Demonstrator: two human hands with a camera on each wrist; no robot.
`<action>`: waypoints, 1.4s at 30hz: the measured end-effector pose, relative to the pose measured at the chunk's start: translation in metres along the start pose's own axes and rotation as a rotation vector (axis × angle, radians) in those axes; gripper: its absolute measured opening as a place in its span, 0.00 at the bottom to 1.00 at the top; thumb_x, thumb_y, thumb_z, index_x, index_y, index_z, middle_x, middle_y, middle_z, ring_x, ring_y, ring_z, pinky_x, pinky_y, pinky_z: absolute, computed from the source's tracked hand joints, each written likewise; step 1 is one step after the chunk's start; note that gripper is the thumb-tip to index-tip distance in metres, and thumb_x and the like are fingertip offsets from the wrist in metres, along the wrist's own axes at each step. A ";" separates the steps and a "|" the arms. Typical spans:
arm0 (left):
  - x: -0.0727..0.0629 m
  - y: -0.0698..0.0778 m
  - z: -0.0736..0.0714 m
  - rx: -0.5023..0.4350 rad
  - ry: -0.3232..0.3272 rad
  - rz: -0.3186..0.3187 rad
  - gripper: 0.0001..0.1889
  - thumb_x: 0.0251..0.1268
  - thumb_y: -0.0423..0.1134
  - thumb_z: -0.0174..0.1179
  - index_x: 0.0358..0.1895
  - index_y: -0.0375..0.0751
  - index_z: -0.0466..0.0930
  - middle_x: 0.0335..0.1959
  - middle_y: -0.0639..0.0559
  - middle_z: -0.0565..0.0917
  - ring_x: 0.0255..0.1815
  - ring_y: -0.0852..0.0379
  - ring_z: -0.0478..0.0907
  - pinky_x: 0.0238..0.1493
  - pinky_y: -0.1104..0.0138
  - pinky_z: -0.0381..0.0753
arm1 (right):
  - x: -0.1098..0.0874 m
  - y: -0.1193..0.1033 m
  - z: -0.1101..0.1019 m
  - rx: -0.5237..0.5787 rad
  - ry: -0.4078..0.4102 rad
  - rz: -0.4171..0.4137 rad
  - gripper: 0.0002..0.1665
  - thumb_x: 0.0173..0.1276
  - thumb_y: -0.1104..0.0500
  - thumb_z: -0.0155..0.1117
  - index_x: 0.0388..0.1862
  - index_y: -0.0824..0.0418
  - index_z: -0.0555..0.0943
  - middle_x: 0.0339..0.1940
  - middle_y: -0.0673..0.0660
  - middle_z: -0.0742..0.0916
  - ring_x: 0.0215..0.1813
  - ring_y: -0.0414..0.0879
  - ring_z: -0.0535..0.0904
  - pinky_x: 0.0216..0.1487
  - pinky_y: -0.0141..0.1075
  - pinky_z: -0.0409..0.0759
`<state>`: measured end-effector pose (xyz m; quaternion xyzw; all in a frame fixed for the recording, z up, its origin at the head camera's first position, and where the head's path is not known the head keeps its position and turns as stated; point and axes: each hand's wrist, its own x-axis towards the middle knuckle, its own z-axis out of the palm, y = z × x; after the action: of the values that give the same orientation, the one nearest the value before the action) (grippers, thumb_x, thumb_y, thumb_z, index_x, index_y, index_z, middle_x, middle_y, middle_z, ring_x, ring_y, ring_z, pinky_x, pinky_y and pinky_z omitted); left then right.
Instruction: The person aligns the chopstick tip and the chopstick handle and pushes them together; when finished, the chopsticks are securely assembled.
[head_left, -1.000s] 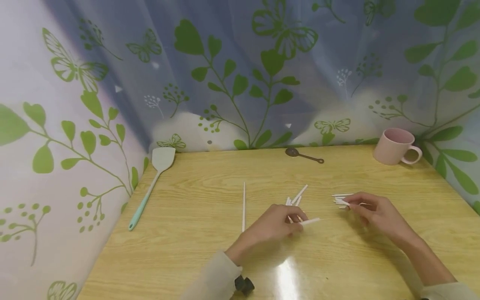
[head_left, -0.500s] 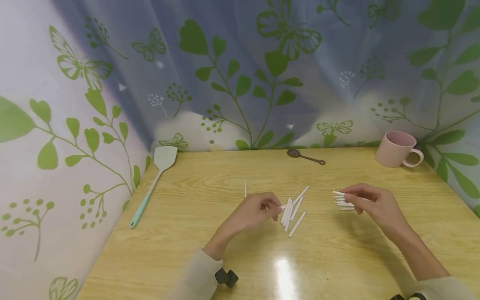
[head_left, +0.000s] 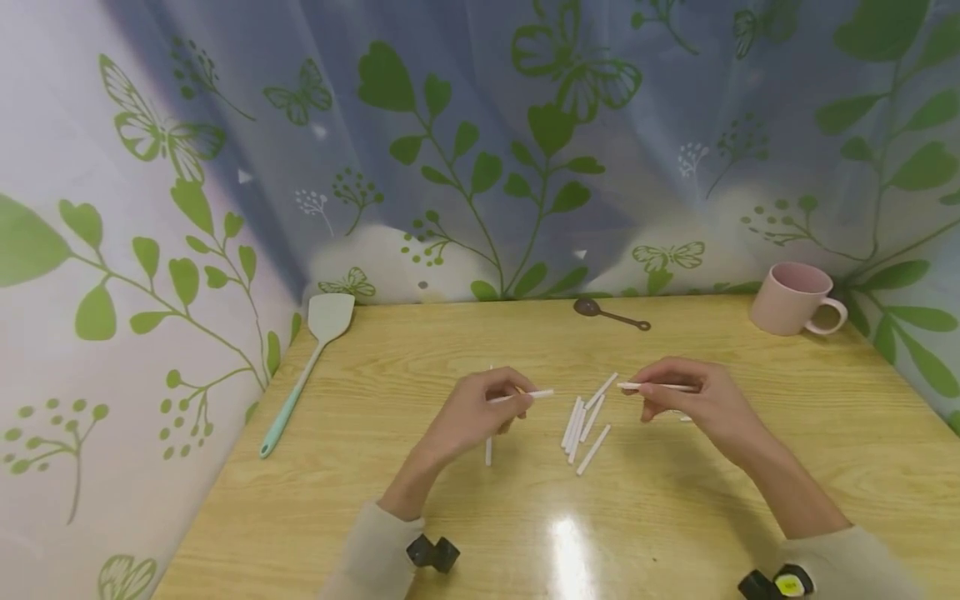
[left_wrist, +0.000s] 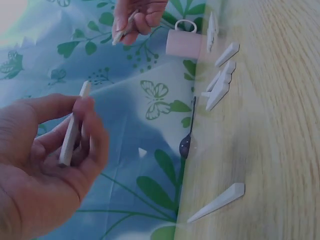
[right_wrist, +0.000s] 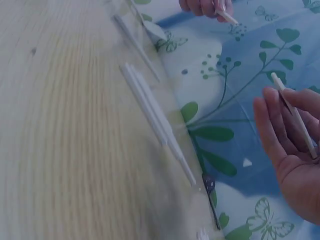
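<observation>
My left hand (head_left: 474, 414) pinches a short white stick (head_left: 543, 392) between thumb and fingers, above the table. In the left wrist view that stick (left_wrist: 73, 130) slants across the curled fingers. My right hand (head_left: 693, 406) pinches another white stick (head_left: 632, 386), pointing left; the right wrist view shows this stick (right_wrist: 296, 116) running toward the palm. Between the hands lies a loose group of several white sticks (head_left: 576, 427). A long, thin white piece (head_left: 489, 452) lies partly hidden behind my left hand. More white sticks (head_left: 684, 417) show slightly behind my right hand.
A spatula (head_left: 303, 379) with a mint handle lies at the left. At the back are a dark small spoon (head_left: 611, 313) and, on the right, a pink mug (head_left: 791, 298). A patterned curtain (head_left: 465, 150) borders the wood-grain table (head_left: 337, 517).
My left hand has left the middle group and moved left with a stick. My right hand has moved up and left from the right-hand sticks, now holding one stick.
</observation>
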<state>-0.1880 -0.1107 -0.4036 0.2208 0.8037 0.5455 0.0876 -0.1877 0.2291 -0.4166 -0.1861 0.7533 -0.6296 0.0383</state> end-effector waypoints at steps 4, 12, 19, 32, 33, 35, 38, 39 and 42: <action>-0.001 0.002 -0.001 -0.093 0.001 0.013 0.07 0.77 0.37 0.62 0.50 0.42 0.85 0.36 0.49 0.89 0.31 0.51 0.87 0.43 0.51 0.89 | 0.008 -0.007 0.015 0.088 -0.048 0.010 0.13 0.77 0.65 0.64 0.55 0.72 0.82 0.38 0.59 0.92 0.37 0.55 0.91 0.52 0.40 0.88; -0.001 0.009 -0.005 -0.123 0.008 0.069 0.11 0.76 0.39 0.63 0.56 0.45 0.87 0.36 0.48 0.89 0.36 0.39 0.88 0.42 0.57 0.90 | 0.023 -0.025 0.040 0.126 -0.087 -0.016 0.13 0.76 0.64 0.66 0.54 0.70 0.83 0.35 0.62 0.92 0.39 0.57 0.91 0.54 0.42 0.87; 0.001 0.011 -0.008 -0.166 0.010 0.124 0.10 0.75 0.41 0.65 0.54 0.46 0.89 0.37 0.42 0.88 0.36 0.35 0.87 0.44 0.55 0.89 | 0.032 -0.034 0.050 0.168 -0.101 -0.037 0.11 0.76 0.65 0.66 0.53 0.69 0.84 0.33 0.62 0.92 0.38 0.58 0.91 0.52 0.46 0.88; 0.003 0.011 -0.008 -0.187 0.079 0.140 0.09 0.76 0.39 0.64 0.52 0.42 0.87 0.32 0.43 0.87 0.32 0.50 0.86 0.43 0.57 0.88 | 0.036 -0.042 0.057 0.165 -0.109 -0.080 0.11 0.76 0.66 0.65 0.53 0.68 0.84 0.33 0.60 0.92 0.37 0.57 0.90 0.52 0.45 0.88; 0.003 0.011 -0.008 -0.188 0.074 0.141 0.09 0.76 0.38 0.64 0.52 0.41 0.87 0.32 0.43 0.87 0.32 0.50 0.86 0.43 0.59 0.88 | 0.036 -0.042 0.057 0.157 -0.111 -0.077 0.11 0.76 0.65 0.66 0.53 0.68 0.85 0.33 0.61 0.92 0.38 0.57 0.90 0.52 0.45 0.88; 0.003 0.011 -0.007 -0.188 0.065 0.142 0.09 0.76 0.37 0.64 0.52 0.40 0.87 0.32 0.42 0.87 0.32 0.50 0.86 0.43 0.61 0.88 | 0.034 -0.042 0.058 0.142 -0.118 -0.069 0.11 0.76 0.65 0.66 0.54 0.68 0.84 0.34 0.61 0.92 0.38 0.57 0.90 0.53 0.44 0.87; 0.002 0.011 -0.007 -0.189 0.062 0.140 0.09 0.75 0.37 0.64 0.52 0.39 0.87 0.34 0.41 0.87 0.32 0.50 0.87 0.43 0.62 0.88 | 0.033 -0.042 0.061 0.123 -0.130 -0.059 0.12 0.76 0.64 0.66 0.54 0.69 0.84 0.35 0.61 0.91 0.39 0.58 0.90 0.54 0.43 0.87; 0.001 0.011 -0.007 -0.188 0.066 0.139 0.09 0.75 0.37 0.64 0.52 0.40 0.87 0.34 0.40 0.87 0.32 0.50 0.86 0.43 0.61 0.88 | 0.032 -0.042 0.062 0.115 -0.132 -0.056 0.13 0.76 0.64 0.66 0.54 0.69 0.84 0.35 0.61 0.91 0.39 0.58 0.90 0.54 0.43 0.87; 0.001 0.012 -0.008 -0.191 0.073 0.135 0.09 0.75 0.37 0.65 0.52 0.40 0.88 0.34 0.41 0.87 0.32 0.51 0.86 0.44 0.61 0.88 | 0.032 -0.043 0.064 0.099 -0.133 -0.044 0.13 0.76 0.63 0.66 0.54 0.68 0.84 0.37 0.62 0.91 0.40 0.57 0.90 0.54 0.43 0.87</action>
<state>-0.1887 -0.1133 -0.3890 0.2453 0.7339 0.6320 0.0421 -0.1884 0.1533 -0.3825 -0.2420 0.7129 -0.6528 0.0836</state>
